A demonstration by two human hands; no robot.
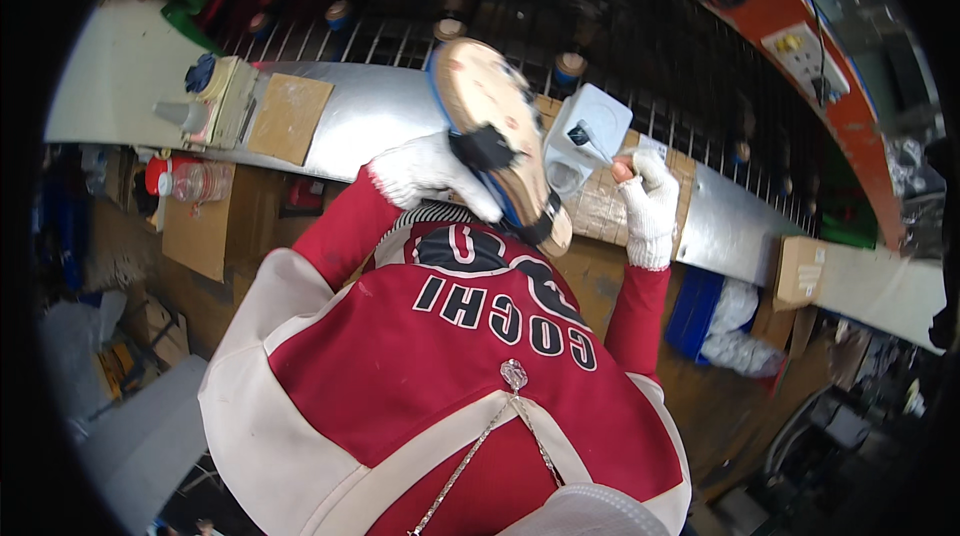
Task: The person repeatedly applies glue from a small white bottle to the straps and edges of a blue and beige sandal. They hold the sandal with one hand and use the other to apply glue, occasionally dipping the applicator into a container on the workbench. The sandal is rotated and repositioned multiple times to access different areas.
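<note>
My left hand (437, 174), in a white knit glove, is closed round the side of a sandal (490, 101) held up on a slant. Its beige underside faces me, with black straps wrapping over the edge and blue along the side. My right hand (648, 198), gloved with a bare fingertip showing, pinches the thin handle of a small brush (598, 144). The brush's dark end lies over a white plastic container (605, 108), which has a round opening near its lower end. This container rests on a brown, tape-covered cardboard piece (600, 214).
Behind the metal ledge (365, 106) runs a rack of rods (390, 44) bearing several shoes. A tan board (290, 118) and a tape roll (208, 78) sit on the left. Below are a clear bottle (200, 182) and a blue bin (693, 314). A socket panel (805, 56) is at upper right.
</note>
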